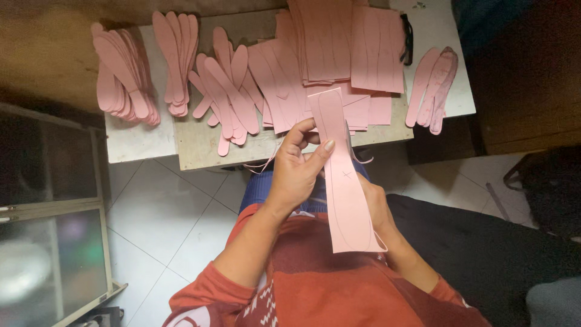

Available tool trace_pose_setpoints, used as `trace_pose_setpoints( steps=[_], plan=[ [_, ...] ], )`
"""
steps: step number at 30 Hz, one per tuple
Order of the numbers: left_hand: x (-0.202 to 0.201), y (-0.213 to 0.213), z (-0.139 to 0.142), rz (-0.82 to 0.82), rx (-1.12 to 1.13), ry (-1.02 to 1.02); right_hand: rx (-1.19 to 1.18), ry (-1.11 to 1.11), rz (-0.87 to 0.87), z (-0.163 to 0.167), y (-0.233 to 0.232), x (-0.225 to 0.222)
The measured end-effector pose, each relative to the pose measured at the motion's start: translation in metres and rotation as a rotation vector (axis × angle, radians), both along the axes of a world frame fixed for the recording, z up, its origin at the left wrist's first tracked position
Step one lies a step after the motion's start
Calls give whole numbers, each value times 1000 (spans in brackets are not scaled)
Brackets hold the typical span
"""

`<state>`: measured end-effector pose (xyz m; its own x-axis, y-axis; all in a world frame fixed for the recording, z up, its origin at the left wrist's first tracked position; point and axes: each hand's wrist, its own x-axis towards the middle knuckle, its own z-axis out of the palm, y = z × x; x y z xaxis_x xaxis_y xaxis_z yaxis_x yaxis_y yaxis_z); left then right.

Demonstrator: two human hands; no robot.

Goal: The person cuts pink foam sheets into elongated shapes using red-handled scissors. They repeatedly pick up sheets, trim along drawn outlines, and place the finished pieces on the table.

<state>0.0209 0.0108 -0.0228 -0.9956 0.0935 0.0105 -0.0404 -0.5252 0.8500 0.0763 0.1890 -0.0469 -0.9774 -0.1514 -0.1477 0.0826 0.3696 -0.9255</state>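
A long strip of thin pink sheet [345, 188], matte and smooth, with a curved pencil outline and a small cross drawn on it, is held upright over the person's lap, near the front edge of the table [200, 142]. The left hand [296, 169] grasps it, its fingers [324, 151] clenched on the strip's left edge with the thumb pressing on the front. The right hand [378, 209] lies behind the strip and is mostly hidden; it seems to support the sheet from the back, but how its fingers close cannot be told.

On the worn wooden table lie four groups of cut-out pink pieces, slim and rounded like paddles: a fanned pile at far left [121, 75], a tighter stack beside it [177, 57], a loose heap in the middle [227, 91], and a small bunch at far right [433, 88]. Between the last two sits a broad stack of rectangular pink sheets [345, 45] with drawn outlines.
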Motion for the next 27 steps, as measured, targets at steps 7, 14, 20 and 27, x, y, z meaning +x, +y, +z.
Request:
trace_pose_setpoints(
  steps=[7,14,20,27],
  plan=[
    [-5,-1,-5,2,53,18,10,115,10,-2,2,3],
    [-17,-7,3,72,-35,63,-40,13,50,17,0,1],
    [-9,1,6,32,9,40,2,107,94,29,-1,-4],
    [-10,0,4,53,-9,43,140,192,47,31,-12,-4]
  ],
)
